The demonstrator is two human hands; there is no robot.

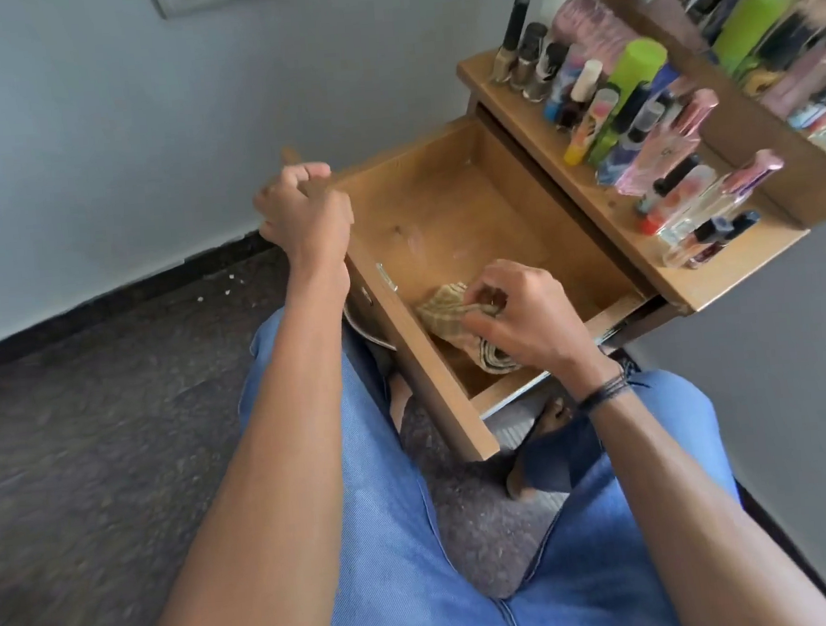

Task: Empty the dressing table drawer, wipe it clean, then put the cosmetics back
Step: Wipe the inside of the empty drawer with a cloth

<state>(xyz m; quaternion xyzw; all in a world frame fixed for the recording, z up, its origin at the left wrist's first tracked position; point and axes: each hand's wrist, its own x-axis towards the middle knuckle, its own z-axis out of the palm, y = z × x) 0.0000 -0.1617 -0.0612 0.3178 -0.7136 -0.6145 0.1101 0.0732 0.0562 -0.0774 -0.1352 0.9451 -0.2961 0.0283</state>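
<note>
Wiping drawer [442, 211] floor w/ checked cloth [443, 310], pinched in curled fingers of R hand [515, 314] at 5 o'clock corner. L hand [304, 212] fingers curled over drawer front, 10 o'clock. Risk: pressing hard on far-out drawer, jolting bench [694, 271], toppling cosmetics [632, 112] crowded at 2 o'clock.

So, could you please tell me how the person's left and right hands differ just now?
The left hand grips the rim of the drawer; the right hand pinches the checked cloth. The left hand sits up at the rim, while the right hand reaches down inside the drawer. The right wrist wears dark threads; the left wrist is bare. Both hands have curled fingers.
</note>
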